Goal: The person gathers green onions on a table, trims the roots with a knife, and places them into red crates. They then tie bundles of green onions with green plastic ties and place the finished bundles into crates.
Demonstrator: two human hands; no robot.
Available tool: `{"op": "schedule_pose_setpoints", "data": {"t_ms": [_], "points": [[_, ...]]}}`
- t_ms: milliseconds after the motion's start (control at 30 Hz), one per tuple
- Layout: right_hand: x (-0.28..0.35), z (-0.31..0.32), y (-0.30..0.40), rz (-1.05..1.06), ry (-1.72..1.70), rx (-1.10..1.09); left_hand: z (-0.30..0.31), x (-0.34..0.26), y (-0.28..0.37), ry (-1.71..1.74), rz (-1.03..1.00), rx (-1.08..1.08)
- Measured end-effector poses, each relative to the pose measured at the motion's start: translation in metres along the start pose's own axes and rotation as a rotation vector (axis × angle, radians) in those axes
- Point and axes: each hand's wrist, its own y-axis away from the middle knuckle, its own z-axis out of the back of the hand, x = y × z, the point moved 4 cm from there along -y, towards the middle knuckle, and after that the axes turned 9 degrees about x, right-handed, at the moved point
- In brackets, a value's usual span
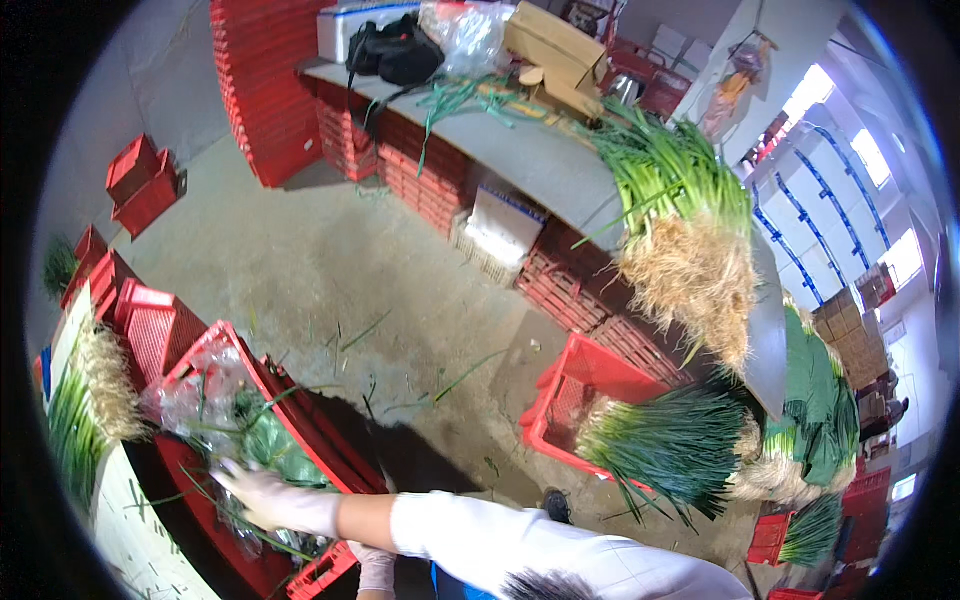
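My right hand (pixel 274 501), in a pale glove, reaches leftward into a red plastic crate (pixel 232 352), its fingers apart. Under and around its fingertips lie crumpled clear plastic bags (pixel 206 394) and a bundle of green plastic (pixel 281 450). Loose green leaves hang over the crate's contents. Beneath my white-sleeved right forearm, my left hand (pixel 373 562), also gloved, is at the crate's near end. Its fingers are mostly hidden, so any hold on the rim cannot be made out.
Rooted green onions (pixel 97 397) lie on a pale surface at the left. More bunches (pixel 675 202) lie on a grey table (pixel 555 172), and another bunch (pixel 667 442) hangs out of a red crate (pixel 551 405). Leaf scraps litter the concrete floor (pixel 300 247). Stacked red crates (pixel 266 90) stand behind.
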Motion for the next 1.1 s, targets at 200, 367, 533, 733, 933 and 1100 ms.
{"op": "schedule_pose_setpoints", "data": {"t_ms": [200, 367, 533, 733, 933, 1100], "points": [[-0.090, -0.005, 0.137, -0.175, -0.030, -0.174, 0.022, -0.005, -0.007, -0.252, 0.102, 0.345], [-0.160, -0.045, 0.319, -0.647, -0.240, -0.140, -0.012, 0.039, -0.022, -0.076, -0.027, 0.325], [-0.164, -0.072, 0.491, -0.932, -0.304, -0.082, 0.022, 0.026, 0.016, 0.517, -0.038, 0.153], [-0.189, -0.042, 0.608, -1.027, -0.313, -0.416, 0.042, -0.072, 0.042, 0.315, 0.278, 0.096], [-0.253, 0.050, 0.689, -0.953, -0.220, -1.147, 0.037, -0.126, 0.025, 0.033, 0.339, 0.187], [-0.248, 0.177, 0.758, -0.804, -0.354, -1.748, 0.071, -0.201, -0.044, 0.228, 0.275, 0.258]]}}
